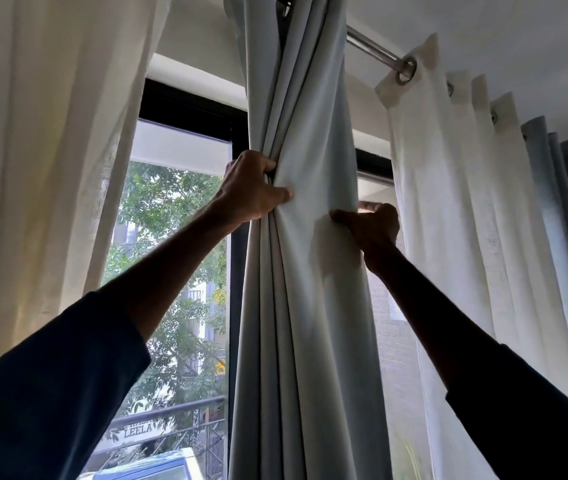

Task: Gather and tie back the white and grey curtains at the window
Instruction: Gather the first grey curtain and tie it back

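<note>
- The pale grey heavy fabric curtain (310,306) hangs from the steel curtain rod (372,46). It is bunched into 1 narrow column of deep folds in front of the black window frame (185,102).
- The left hand (251,188) is clamped on the folds at the column's left side, fingers curled into the cloth.
- The right hand (372,226) grips the column's right edge, with the thumb across the front and the fingers behind.
- No cord, band or hook is visible, so gathering of this panel looks nearly done and tying not yet begun.
- The sheer white curtain (43,168) to the left hangs loose, held by nothing.
- The white eyelet curtain (448,202), further right along the rod, is spread in loose pleats and untied.
- A 2nd grey panel (559,202) past it also hangs free, so most of the task seems left.
</note>
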Available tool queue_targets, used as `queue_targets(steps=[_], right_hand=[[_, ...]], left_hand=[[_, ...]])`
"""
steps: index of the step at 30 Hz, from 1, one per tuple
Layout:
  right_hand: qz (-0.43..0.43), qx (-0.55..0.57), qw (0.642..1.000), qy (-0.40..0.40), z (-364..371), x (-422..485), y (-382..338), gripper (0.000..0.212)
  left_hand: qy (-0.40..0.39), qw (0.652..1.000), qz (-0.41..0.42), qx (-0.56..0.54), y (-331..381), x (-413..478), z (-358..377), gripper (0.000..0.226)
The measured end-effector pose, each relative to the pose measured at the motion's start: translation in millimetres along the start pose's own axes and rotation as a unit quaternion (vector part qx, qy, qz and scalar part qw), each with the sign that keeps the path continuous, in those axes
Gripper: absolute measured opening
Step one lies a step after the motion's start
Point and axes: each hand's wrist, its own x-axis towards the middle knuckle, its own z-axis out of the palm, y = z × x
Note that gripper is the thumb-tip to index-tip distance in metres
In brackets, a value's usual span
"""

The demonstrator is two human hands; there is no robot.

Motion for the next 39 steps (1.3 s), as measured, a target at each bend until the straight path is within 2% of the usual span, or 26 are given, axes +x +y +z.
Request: queue_targets(steps=[2, 4, 9, 13, 15, 17, 19, 21, 22, 25, 30, 32, 35, 37, 39], right_hand=[[-0.089, -0.076, 0.991, 0.072, 1.0, -13.2, -6.7, 0.046], [-0.181, -0.108, 0.972, 0.103, 4.3, -30.4, -16.7, 0.031], [-0.348, -0.164, 0.919, 0.081, 27.8, -55.5, -25.3, 0.024], [-0.405, -0.169, 0.897, 0.056, 41.1, -66.1, -29.7, 0.017], [-0.418, -0.140, 0.897, 0.045, 44.0, -70.9, -27.6, 0.020], [-0.407, -0.101, 0.908, 0.020, 45.3, -76.1, -23.8, 0.022], [-0.393, -0.076, 0.917, 0.004, 43.7, -81.9, -18.9, 0.020], [-0.393, -0.060, 0.918, -0.017, 39.5, -88.6, -13.2, 0.016], [-0.394, -0.053, 0.917, -0.029, 37.2, -91.7, -9.2, 0.014], [-0.395, -0.042, 0.916, -0.062, 30.4, -99.0, 4.4, 0.012], [-0.302, 0.018, 0.929, -0.211, 7.5, -76.2, 9.4, 0.012], [-0.295, 0.027, 0.926, -0.233, -1.7, -64.0, 10.9, 0.015], [-0.268, 0.028, 0.936, -0.225, -5.8, -46.4, 18.8, 0.029], [-0.168, 0.044, 0.954, -0.243, -3.8, -30.2, 23.2, 0.056], [-0.045, 0.098, 0.945, -0.309, 1.3, -21.0, 27.3, 0.078]], left_hand=[[-0.002, 0.999, 0.007, 0.043, 0.2, -1.4, 3.7, 0.052], [-0.002, 0.997, 0.010, 0.071, 4.0, -8.2, 9.9, 0.053], [-0.022, 0.995, 0.024, 0.092, 4.5, -19.7, 25.9, 0.054], [0.044, 0.997, 0.064, -0.022, 5.7, -26.9, 20.2, 0.078], [0.099, 0.989, 0.048, -0.095, 3.3, -33.8, 17.9, 0.076], [0.098, 0.986, -0.022, -0.133, 2.0, -37.7, 19.4, 0.066], [0.058, 0.982, -0.113, -0.136, 0.5, -37.3, 24.8, 0.048], [0.048, 0.975, -0.163, -0.142, 1.3, -36.2, 29.9, 0.033], [0.044, 0.973, -0.175, -0.143, 3.4, -36.4, 31.0, 0.030], [0.019, 0.969, -0.189, -0.159, 5.2, -34.4, 31.7, 0.046], [0.011, 0.979, -0.179, -0.101, 4.5, -30.6, 36.4, 0.035], [0.002, 0.982, -0.169, -0.086, 8.1, -28.0, 38.5, 0.034], [-0.028, 0.980, -0.171, -0.098, 14.9, -29.3, 34.5, 0.035], [-0.037, 0.977, -0.174, -0.115, 17.6, -32.6, 29.4, 0.042], [-0.044, 0.973, -0.176, -0.143, 11.6, -32.4, 28.2, 0.048]])
